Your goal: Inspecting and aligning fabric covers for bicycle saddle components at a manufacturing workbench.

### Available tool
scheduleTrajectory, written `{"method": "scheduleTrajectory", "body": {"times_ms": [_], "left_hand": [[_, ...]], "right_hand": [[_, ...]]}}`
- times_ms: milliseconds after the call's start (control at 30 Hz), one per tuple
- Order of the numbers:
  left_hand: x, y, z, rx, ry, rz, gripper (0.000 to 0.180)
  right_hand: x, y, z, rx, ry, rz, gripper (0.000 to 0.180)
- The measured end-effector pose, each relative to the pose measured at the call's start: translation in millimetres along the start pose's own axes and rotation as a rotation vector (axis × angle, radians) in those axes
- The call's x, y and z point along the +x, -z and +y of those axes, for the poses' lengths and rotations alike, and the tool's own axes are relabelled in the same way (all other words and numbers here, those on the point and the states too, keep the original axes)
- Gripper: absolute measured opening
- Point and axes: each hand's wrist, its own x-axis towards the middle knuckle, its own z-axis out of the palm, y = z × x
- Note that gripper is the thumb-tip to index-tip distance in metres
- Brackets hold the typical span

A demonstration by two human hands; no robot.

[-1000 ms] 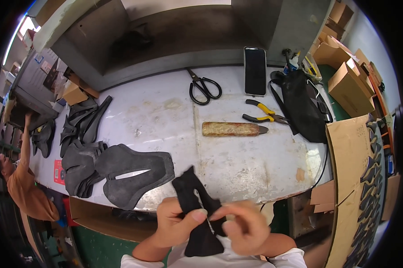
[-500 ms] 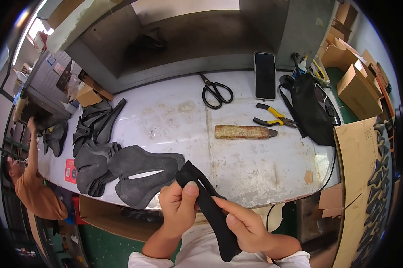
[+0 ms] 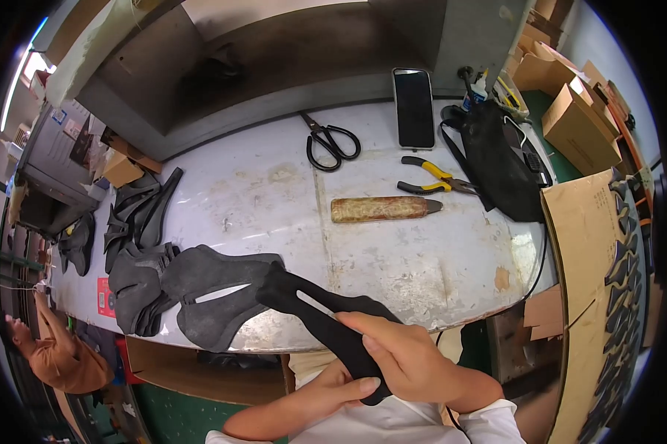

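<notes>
A black, soft-looking two-armed piece (image 3: 326,329), resembling a shoe upper, slants over the table's near edge with a narrow gap between its arms. Its joined end overlaps a flat grey shoe-upper-shaped piece (image 3: 204,270) that has a slit. My left hand (image 3: 337,388) is closed on the lower end, thumb on top. Higher up, my right hand (image 3: 407,359) grips the same piece, index finger lying along it near the gap. Part of the piece is hidden behind my right hand. Left of the slit piece lies a stack of similar grey pieces (image 3: 137,285).
Beyond my hands lie a wooden-handled pointed tool (image 3: 378,209), yellow-black pliers (image 3: 437,177), black scissors (image 3: 332,144), a phone (image 3: 413,111) and a black bag (image 3: 500,163). More dark pieces (image 3: 145,211) sit at left. A cardboard sheet (image 3: 581,259) stands right; a co-worker (image 3: 67,359) is far left.
My left hand has slid from the piece's upper end to its lower end. The piece has swung leftward over the grey one. My right hand has moved further onto it. The view has shifted.
</notes>
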Motion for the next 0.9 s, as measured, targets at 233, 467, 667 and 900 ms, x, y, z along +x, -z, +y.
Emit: {"method": "scheduleTrajectory", "body": {"times_ms": [233, 467, 667, 900], "left_hand": [[2.7, 1.7, 16.9, 1.142, -0.695, 0.33, 0.016], [-7.0, 4.4, 5.5, 0.678, -0.584, 0.471, 0.04], [10.3, 46.9, 0.6, 0.387, -0.414, 0.399, 0.041], [-29.1, 35.9, 51.0, 0.527, -0.114, 0.213, 0.035]], "right_hand": [[11.6, 8.5, 19.9, -0.572, 0.377, 0.022, 0.039], [-0.6, -9.4, 30.1, 0.472, -0.064, 0.355, 0.06], [0.7, -6.8, 22.1, 0.834, -0.268, 0.215, 0.048], [-4.1, -5.4, 33.9, 0.463, -0.286, -0.122, 0.021]]}}
